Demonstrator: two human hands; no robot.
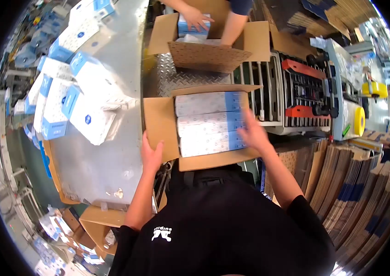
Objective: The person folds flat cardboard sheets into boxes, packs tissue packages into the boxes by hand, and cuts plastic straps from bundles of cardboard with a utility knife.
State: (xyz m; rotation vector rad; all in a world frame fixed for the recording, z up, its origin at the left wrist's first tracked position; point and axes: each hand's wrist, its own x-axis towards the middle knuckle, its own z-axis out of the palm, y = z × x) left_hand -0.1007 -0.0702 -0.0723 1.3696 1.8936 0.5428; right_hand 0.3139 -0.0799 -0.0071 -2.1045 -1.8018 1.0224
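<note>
An open cardboard carton (162, 122) stands right in front of my body, its left flap folded outward. Inside lie several white-and-blue boxes (208, 124) side by side. My left hand (152, 154) is at the outer edge of the left flap, thumb apart from the fingers, the fingers partly hidden behind the cardboard. At the carton's right side, my right hand (253, 132) has its fingers spread beside the blue ends of the boxes, slightly blurred; whether it touches them I cannot tell.
A metal table (98, 170) at the left bears several white-and-blue boxes (84, 110). Ahead, a co-worker's hands (196, 18) reach into another carton (211, 57). A roller conveyor (268, 92) runs to the right, and flattened cardboard stacks (351, 184) stand at the lower right.
</note>
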